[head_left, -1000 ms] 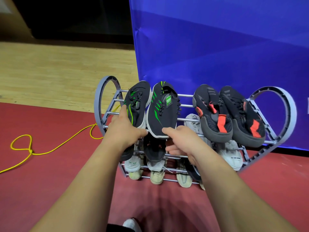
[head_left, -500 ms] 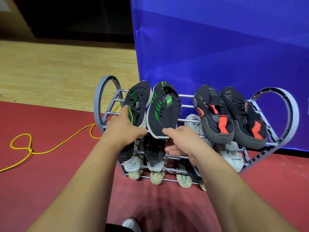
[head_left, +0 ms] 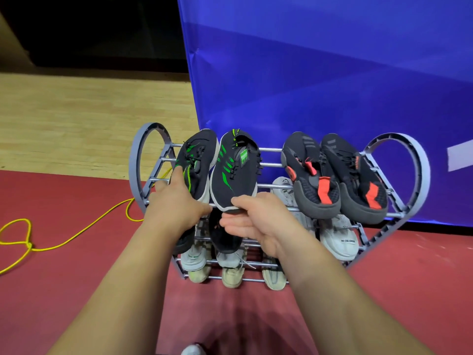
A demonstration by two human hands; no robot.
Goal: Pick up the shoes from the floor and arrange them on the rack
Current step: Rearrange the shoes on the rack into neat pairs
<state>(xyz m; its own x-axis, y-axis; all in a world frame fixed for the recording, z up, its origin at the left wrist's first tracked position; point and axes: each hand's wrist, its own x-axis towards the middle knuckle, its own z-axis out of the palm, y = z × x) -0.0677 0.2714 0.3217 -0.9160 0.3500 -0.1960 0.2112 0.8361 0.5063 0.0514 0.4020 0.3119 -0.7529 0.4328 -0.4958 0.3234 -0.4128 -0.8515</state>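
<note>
Two hands set the black and green shoes on the top of the rack

The left hand (head_left: 176, 203) is wrapped on the left green shoe (head_left: 195, 162); the right hand (head_left: 252, 221) pinches the toe of the right green shoe (head_left: 234, 170); both shoes lie on the top bars of the shoe rack (head_left: 143, 160), left of the black and red shoes (head_left: 332, 175); I think this is the last nudge, then both hands should let go gently.

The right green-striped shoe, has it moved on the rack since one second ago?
No. The right green-striped shoe lies on the same bars of the rack, its toe at the front bar under the right hand.
</note>
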